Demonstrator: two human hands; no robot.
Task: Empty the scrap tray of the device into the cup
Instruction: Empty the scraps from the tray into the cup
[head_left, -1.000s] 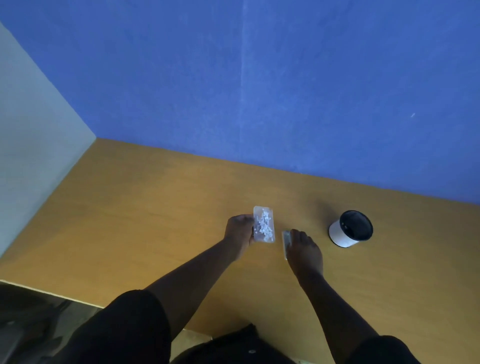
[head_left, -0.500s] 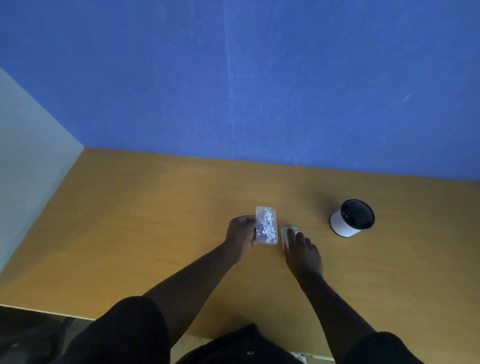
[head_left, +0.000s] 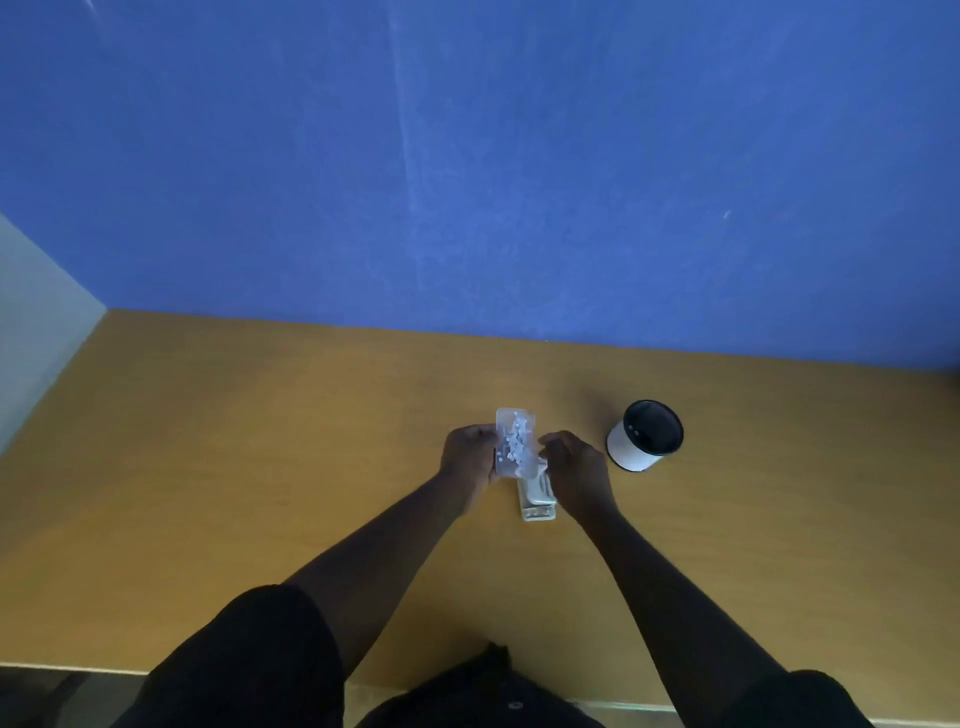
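Just right of the frame's centre we hold the clear scrap tray (head_left: 515, 443), dotted with small white scraps, above the desk (head_left: 260, 441). Our left hand (head_left: 467, 457) has its grip closed on the tray's left edge. Our right hand (head_left: 574, 465) curls at the tray's right side, fingers at its edge; we cannot tell whether that grip truly clamps it. The metal device (head_left: 537, 501) lies on the desk just below the tray, between our wrists. The white cup (head_left: 644, 436), dark inside, stands upright to the right, apart from our hands.
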